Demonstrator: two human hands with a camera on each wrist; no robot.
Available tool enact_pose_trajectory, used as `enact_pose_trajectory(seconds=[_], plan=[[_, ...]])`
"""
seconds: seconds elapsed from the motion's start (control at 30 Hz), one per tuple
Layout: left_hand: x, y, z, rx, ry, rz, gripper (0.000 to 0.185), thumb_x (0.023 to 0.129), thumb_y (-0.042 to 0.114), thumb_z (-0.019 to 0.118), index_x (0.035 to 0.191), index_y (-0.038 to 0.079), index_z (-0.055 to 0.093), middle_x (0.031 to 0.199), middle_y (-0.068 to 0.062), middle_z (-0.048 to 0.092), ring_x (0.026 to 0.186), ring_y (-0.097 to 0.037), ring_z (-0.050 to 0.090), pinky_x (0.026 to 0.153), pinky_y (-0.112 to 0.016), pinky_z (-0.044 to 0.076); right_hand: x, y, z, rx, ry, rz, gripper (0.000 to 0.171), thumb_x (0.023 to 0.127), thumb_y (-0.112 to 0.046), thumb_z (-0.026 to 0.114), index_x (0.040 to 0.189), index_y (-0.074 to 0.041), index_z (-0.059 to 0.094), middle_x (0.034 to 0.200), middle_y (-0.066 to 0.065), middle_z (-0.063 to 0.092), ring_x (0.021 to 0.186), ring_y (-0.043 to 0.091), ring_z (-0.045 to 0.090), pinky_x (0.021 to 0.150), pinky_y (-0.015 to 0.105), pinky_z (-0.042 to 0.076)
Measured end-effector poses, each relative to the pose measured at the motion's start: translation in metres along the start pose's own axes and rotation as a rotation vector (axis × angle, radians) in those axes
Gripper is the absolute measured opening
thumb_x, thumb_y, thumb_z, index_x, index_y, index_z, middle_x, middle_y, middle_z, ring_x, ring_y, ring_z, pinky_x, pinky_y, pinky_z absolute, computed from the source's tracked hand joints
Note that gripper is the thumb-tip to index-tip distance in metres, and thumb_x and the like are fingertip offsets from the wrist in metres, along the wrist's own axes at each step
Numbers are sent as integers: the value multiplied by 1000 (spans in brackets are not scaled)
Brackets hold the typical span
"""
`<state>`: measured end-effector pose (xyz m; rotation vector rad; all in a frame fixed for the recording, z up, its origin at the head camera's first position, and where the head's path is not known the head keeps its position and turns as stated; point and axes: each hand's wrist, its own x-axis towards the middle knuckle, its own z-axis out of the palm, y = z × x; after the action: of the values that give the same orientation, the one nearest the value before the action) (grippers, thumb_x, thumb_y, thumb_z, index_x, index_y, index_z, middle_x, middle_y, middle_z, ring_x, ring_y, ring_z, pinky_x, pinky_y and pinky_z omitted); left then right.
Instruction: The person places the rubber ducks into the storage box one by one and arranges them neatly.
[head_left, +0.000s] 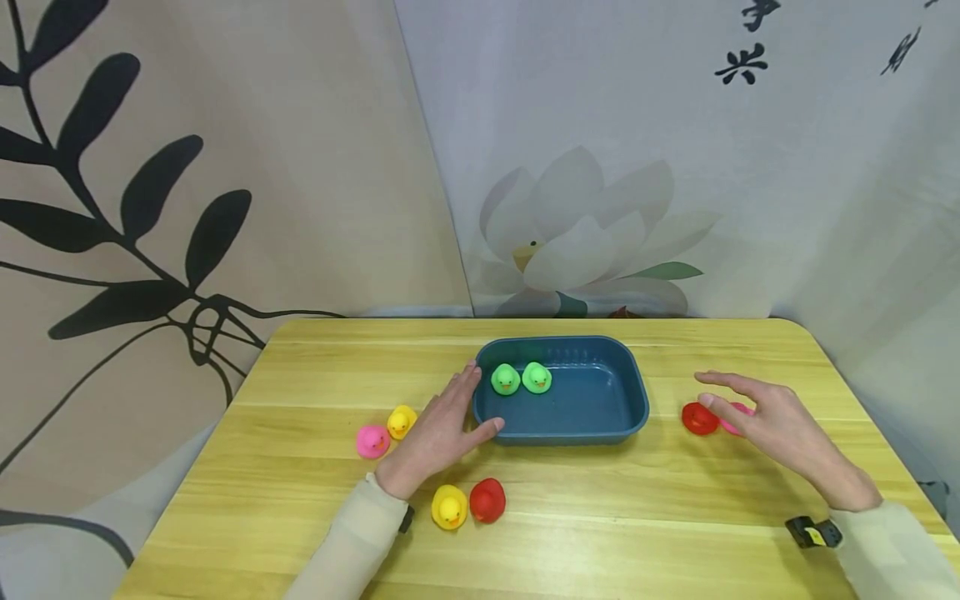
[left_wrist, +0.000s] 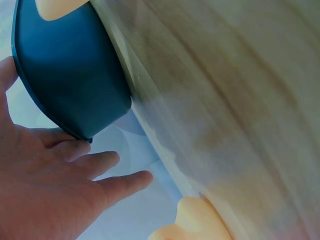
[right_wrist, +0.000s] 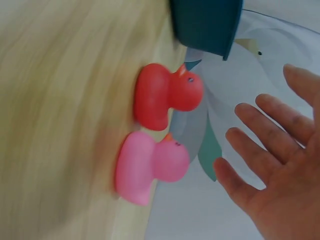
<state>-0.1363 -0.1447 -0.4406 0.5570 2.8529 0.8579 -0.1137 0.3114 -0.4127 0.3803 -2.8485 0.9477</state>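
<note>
My left hand (head_left: 442, 433) rests at the left end of a dark blue plastic basin (head_left: 592, 404), its fingers extended along the rim. In the left wrist view, fingertips (left_wrist: 70, 149) lie right at the basin's edge. Inside the basin, on its left side, sit a green rubber duck (head_left: 506, 380) and a second green duck (head_left: 537, 377). My right hand (head_left: 783, 425) hovers with spread, relaxed fingers over a red duck (right_wrist: 155, 95) and a pink duck (right_wrist: 137, 167), holding neither. From the head view, that hand partly covers the pink duck.
Left of the basin, a pink duck (head_left: 372, 442) stands beside a yellow duck (head_left: 402, 422). Nearer the front are another yellow duck (head_left: 449, 507) and a red duck (head_left: 487, 501). The wooden table (head_left: 600, 525) ends at a printed cloth backdrop (head_left: 337, 167).
</note>
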Motion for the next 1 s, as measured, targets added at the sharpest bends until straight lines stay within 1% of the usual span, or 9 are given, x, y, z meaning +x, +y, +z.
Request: enact_pose_trajectory(seconds=[0.1,0.17,0.2,0.27,0.3,0.33,0.4,0.67,1.0], plan=[[0,0,0,1,-1,2,95,98,65,58,166,10,22,173,-4,13,157,-33,20,122,-60,26,1,4,1,-16,-26,-10,43,100,-30,71,137,-8,66,90,17,71,47,9,30,48,31,31],[1,0,0,1,0,3,95,98,65,58,166,10,22,173,-5,13,157,-33,20,121,-61,26,1,6,1,-25,-43,-17,46,99,-31,72,138,-7,65,111,20,74,53,14,37,52,32,38],[1,0,0,1,-1,2,95,98,65,58,166,10,22,173,-4,13,157,-33,20,122,-60,26,1,8,0,-31,-56,-17,47,99,-32,72,139,-6,65,114,22,73,57,18,47,58,35,45],[1,0,0,3,0,1,95,98,65,58,166,10,22,173,-4,13,157,-33,20,122,-60,26,2,11,0,-40,-84,-14,51,99,-34,73,140,-5,63,120,25,71,76,31,64,74,48,54],[0,0,0,4,-2,0,95,98,65,58,166,10,22,173,-4,13,157,-32,19,122,-59,26,2,12,1,-43,-97,-14,52,98,-34,73,140,-5,63,128,28,67,91,40,66,83,56,54],[0,0,0,5,-1,1,95,98,65,57,166,10,22,173,-4,13,157,-32,19,122,-59,26,3,14,1,-49,-107,-18,53,98,-35,73,140,-4,63,139,29,61,105,47,64,90,63,51],[0,0,0,6,-3,-1,95,98,65,57,166,10,21,173,-4,12,157,-32,19,122,-59,25,3,17,1,-52,-128,-22,55,97,-36,74,140,-3,62,142,32,57,125,56,54,96,72,44],[1,0,0,11,-9,-14,95,97,66,58,166,11,21,174,-4,13,157,-32,19,122,-61,25,4,25,6,-75,-133,-59,56,95,-34,77,137,0,64,140,35,56,123,55,56,97,69,46],[2,0,0,13,-27,-35,96,98,66,57,167,13,17,174,0,10,158,-29,19,123,-59,24,3,29,9,-92,-144,-46,50,92,-35,80,127,-2,70,132,30,64,120,51,58,98,67,48]])
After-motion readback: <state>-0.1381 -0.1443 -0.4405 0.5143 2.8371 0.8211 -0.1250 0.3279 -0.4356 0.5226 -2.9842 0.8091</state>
